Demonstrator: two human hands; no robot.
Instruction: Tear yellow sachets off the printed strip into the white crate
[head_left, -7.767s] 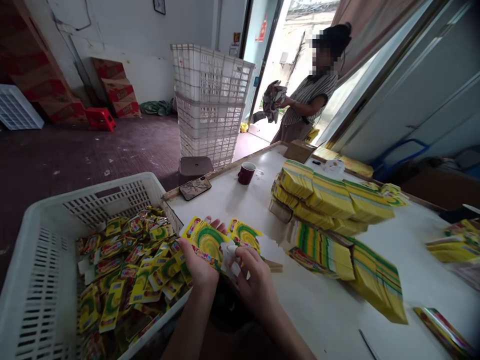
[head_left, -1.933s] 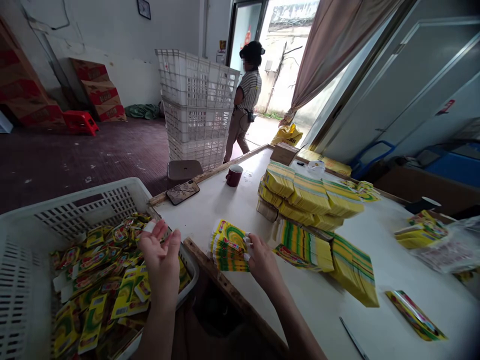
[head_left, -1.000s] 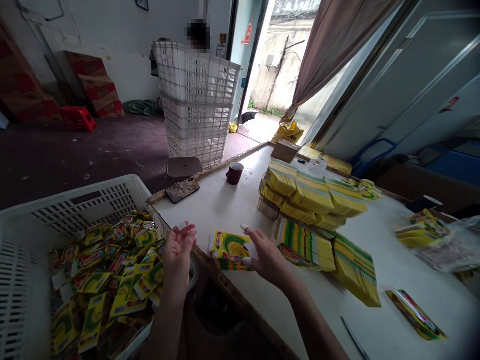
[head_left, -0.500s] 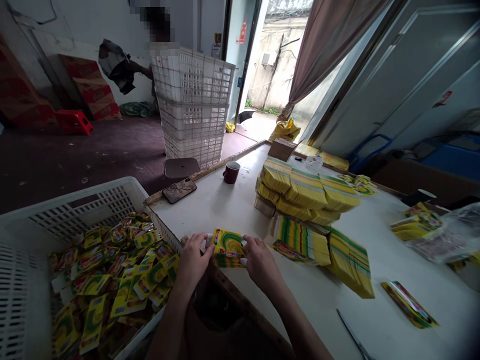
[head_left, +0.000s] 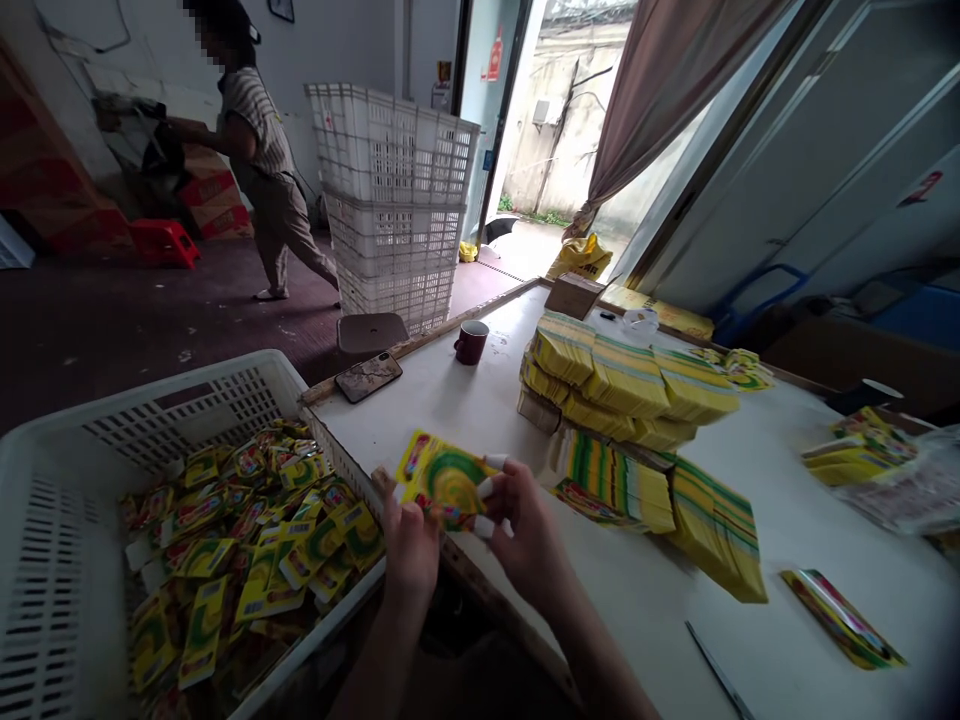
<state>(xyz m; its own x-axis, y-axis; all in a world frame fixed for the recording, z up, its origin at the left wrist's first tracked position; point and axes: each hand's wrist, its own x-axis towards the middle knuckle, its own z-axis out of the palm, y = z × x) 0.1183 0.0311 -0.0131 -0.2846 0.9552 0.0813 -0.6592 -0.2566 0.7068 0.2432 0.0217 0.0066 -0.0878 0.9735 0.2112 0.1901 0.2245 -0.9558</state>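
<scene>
Over the table's near edge, a yellow and green printed carton (head_left: 446, 482) is held tilted between both hands, slightly blurred. My left hand (head_left: 411, 540) is closed on its lower left corner, thumb on the printed face. At the right edge, the white-covered fingertips of my right hand (head_left: 517, 515) pinch it. To the right of my hands stand rows of flat yellow-green cartons (head_left: 611, 480), packed on edge, with stacked bundles (head_left: 630, 375) behind them. A white plastic crate (head_left: 67, 430) on my left holds many loose cartons (head_left: 270, 560) of similar print.
On the white table (head_left: 600, 610) lie scissors (head_left: 716, 670), a long colourful packet (head_left: 844, 618), a phone (head_left: 369, 377) and a dark red mug (head_left: 472, 342). A stool (head_left: 371, 333) and stacked crates (head_left: 394, 200) stand beyond. A person (head_left: 262, 150) is by the back wall.
The carton has been raised and tilted, its printed face turned more toward me. My left hand has rolled to its lower corner. The person behind has come out from behind the crates, to the left.
</scene>
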